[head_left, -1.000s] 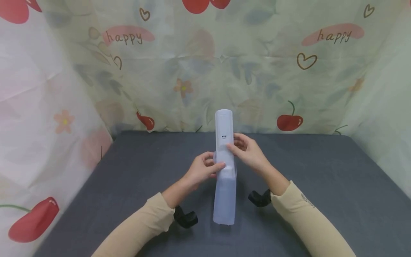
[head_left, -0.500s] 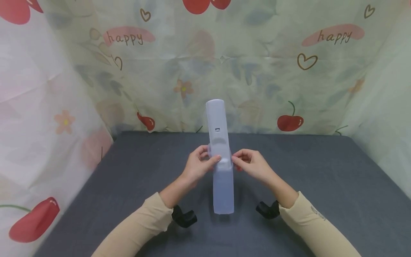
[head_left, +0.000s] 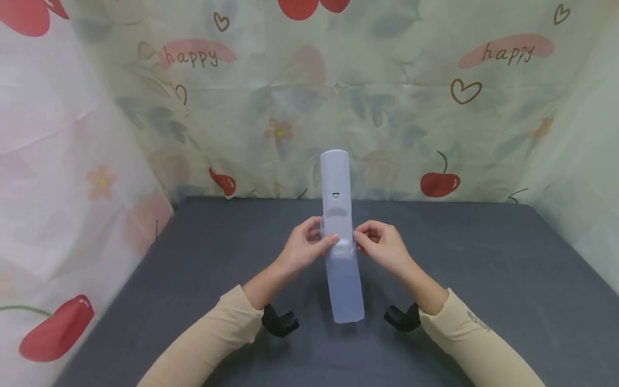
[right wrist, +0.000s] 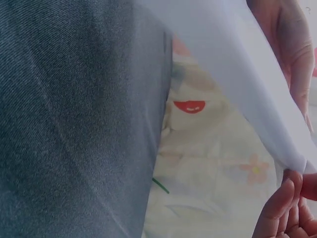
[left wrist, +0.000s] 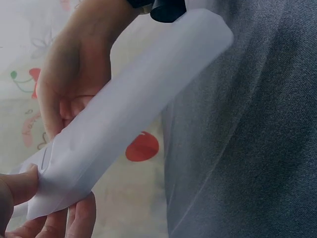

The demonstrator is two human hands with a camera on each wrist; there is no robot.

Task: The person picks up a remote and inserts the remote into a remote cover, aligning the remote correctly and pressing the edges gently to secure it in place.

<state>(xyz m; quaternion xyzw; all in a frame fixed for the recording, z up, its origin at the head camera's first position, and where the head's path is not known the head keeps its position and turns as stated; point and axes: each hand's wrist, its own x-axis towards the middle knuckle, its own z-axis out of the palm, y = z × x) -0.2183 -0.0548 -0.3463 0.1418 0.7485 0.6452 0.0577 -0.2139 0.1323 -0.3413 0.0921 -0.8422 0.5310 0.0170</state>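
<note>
Small makeshift recording booth, not a lived-in room. Tabletop (head_left: 483, 301) covered edge to edge in dark grey cloth, weave plain in both wrist views. Thin printed sheet (head_left: 387, 107) hung as backdrop on three sides: pale green, creased, fold lines showing, patterned with red cherries (head_left: 439, 183), flowers, hearts and the word "happy" (head_left: 508, 52). Sheet meets the tabletop directly at the back edge and closes off both sides. Black camera mounts (head_left: 279, 324) strapped at each beige sleeve. Even, flat light.

Pale silicone sleeve (right wrist: 233, 64) crosses overhead — fingertips (right wrist: 280, 210) pinch its edge above grey tabletop (right wrist: 74, 124).
</note>
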